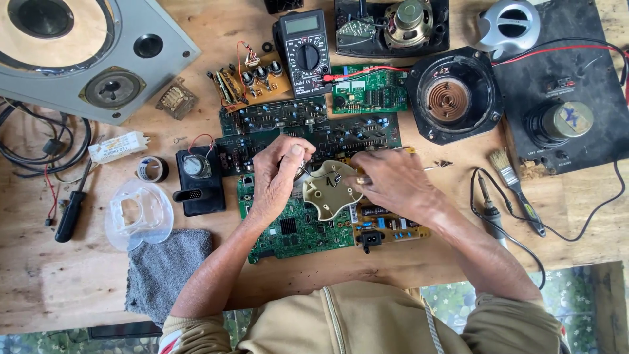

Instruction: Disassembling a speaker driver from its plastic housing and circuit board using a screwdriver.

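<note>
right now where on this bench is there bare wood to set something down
Bare wood shows along the near edge left of the grey cloth, and right of the soldering iron below the black speaker panel. Crowded around both hands and the circuit boards.

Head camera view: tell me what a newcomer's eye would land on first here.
First the two hands at the centre: the left hand and right hand meet on a beige plastic housing held over green circuit boards. Next, the big grey speaker panel at the top left. Then the black multimeter at the top centre, and the round black speaker frame to its right.
</note>
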